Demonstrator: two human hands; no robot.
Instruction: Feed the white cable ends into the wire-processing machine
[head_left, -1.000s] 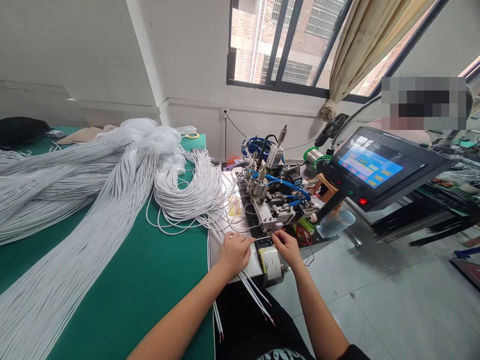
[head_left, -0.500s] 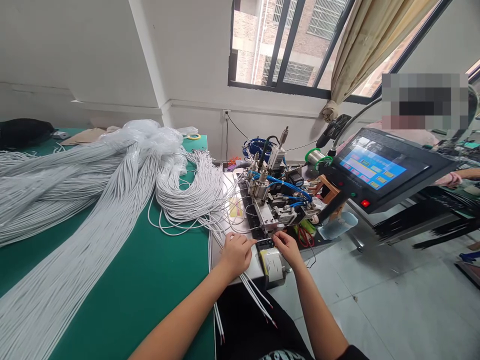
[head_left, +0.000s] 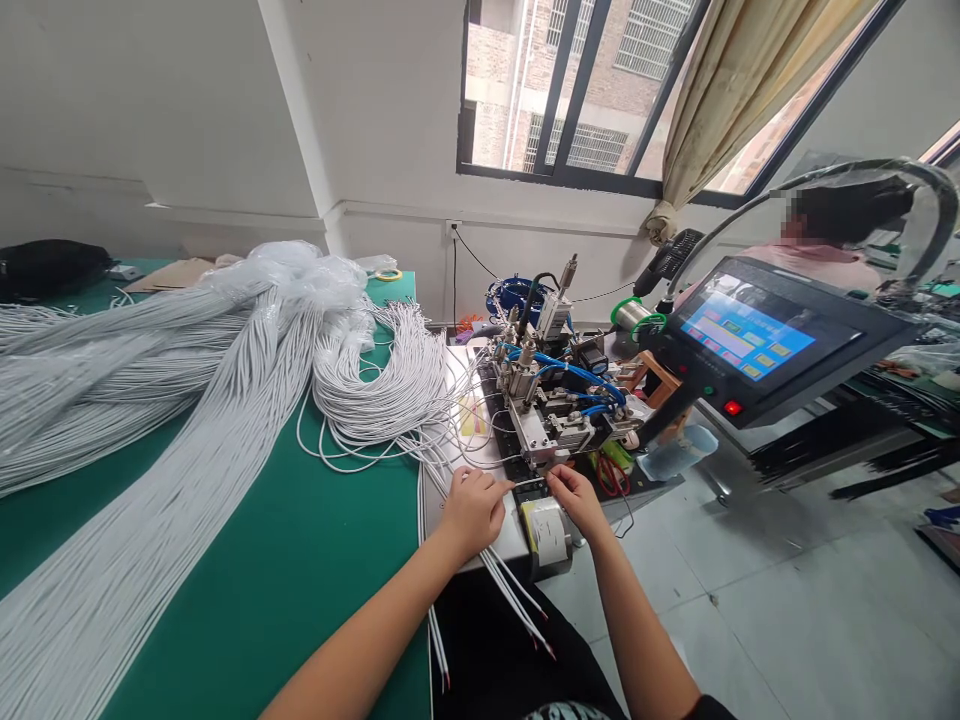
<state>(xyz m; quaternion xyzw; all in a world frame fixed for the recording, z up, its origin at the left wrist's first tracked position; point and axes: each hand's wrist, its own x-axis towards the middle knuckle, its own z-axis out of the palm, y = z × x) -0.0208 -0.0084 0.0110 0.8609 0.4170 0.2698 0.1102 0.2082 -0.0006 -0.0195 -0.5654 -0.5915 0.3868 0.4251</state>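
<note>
Between my two hands runs a short stretch of white cable (head_left: 529,482), held level at the front of a bench machine (head_left: 536,430). My left hand (head_left: 474,508) is closed round the cable, its thumb and forefinger pointing toward the machine. The fingertips of my right hand (head_left: 570,488) pinch the cable's other end, which they mostly hide. Below my left hand several white cables (head_left: 514,595) with reddish tips hang over the table edge. Just under the held stretch sits a metal cylinder with a paper label (head_left: 550,532).
A coiled bundle of white cables (head_left: 382,400) and long plastic-wrapped bundles (head_left: 217,440) lie on the green table (head_left: 322,580). At right stand a touchscreen panel (head_left: 750,330), a solder wire spool (head_left: 634,314), red-handled scissors (head_left: 615,478) and a clear plastic container (head_left: 677,452). A person (head_left: 814,255) sits behind the panel.
My right hand has shifted very slightly to the right and down. My left hand keeps its hold in the same place. The person behind the panel has turned or leaned.
</note>
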